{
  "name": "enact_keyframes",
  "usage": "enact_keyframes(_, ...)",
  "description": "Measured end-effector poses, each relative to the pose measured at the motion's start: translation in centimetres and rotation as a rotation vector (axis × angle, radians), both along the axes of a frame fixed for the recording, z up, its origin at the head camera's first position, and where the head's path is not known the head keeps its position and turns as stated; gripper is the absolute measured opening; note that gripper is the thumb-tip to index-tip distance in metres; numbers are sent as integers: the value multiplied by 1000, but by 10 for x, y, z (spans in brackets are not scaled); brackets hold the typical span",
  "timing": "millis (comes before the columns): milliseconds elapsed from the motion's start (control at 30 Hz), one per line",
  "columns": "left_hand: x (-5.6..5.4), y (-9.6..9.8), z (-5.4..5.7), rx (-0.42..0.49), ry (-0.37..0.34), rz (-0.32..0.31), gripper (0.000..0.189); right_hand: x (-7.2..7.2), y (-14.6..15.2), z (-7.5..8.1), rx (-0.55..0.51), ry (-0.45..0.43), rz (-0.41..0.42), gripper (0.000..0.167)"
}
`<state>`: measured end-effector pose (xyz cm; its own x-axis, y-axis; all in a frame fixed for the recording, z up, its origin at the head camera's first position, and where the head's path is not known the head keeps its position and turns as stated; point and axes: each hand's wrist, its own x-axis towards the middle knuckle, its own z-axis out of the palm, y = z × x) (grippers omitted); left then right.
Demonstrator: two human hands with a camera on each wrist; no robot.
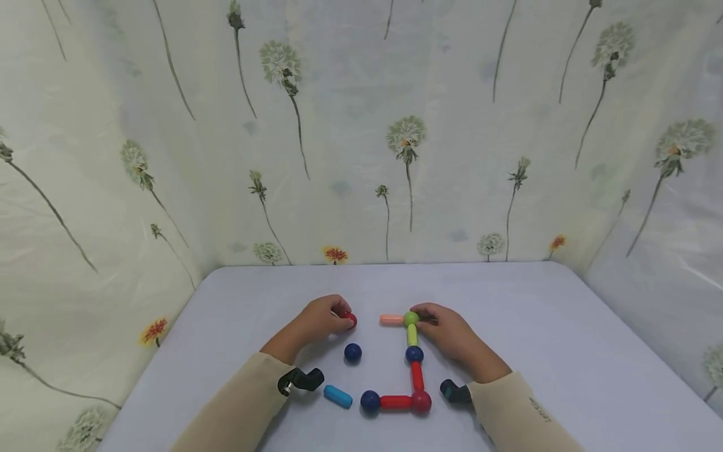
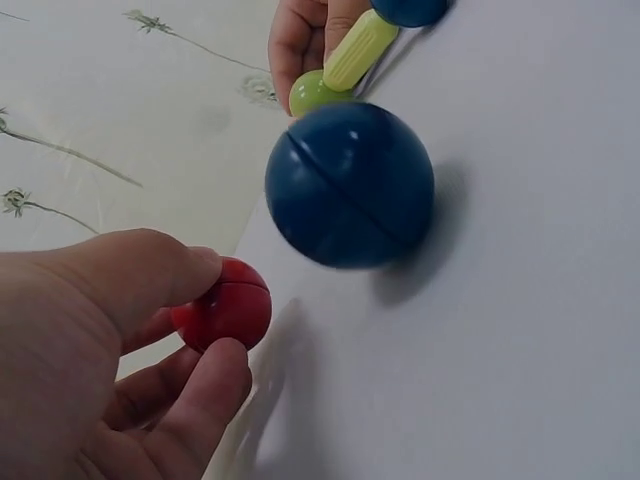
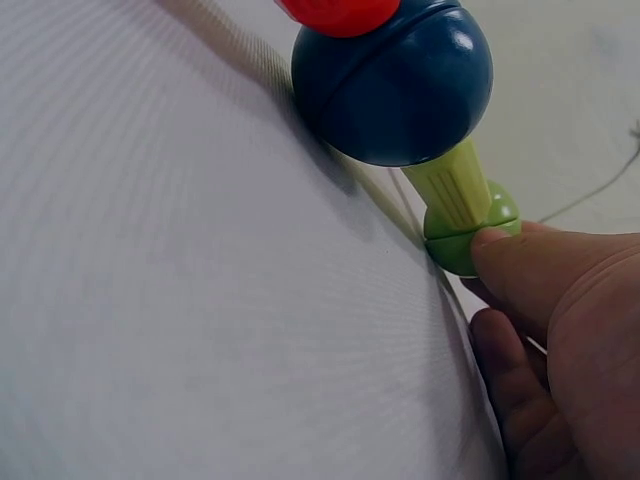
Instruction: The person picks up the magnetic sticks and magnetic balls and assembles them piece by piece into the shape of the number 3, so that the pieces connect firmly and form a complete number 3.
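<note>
My left hand pinches a red ball between thumb and fingertips, left of a peach rod. The ball and that rod are apart. My right hand grips a green ball with thumb and fingers. This ball joins the peach rod and a yellow-green rod. From there the chain runs through a blue ball, a red rod and a red corner ball. Another red rod leads left to an end blue ball.
A loose blue ball lies near my left wrist, and a light-blue rod lies nearer me. All the pieces are on a white table. Behind it hangs a dandelion-print sheet. Each wrist bears a black camera mount.
</note>
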<state>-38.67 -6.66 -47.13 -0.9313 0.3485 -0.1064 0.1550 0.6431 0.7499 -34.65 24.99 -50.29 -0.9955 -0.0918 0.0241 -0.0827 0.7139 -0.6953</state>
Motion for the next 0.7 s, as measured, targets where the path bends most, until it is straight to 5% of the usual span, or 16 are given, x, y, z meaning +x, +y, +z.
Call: enact_keyframes(700, -7, 38, 0, 18, -26, 9, 19, -1, 2, 0, -3, 10, 20, 35)
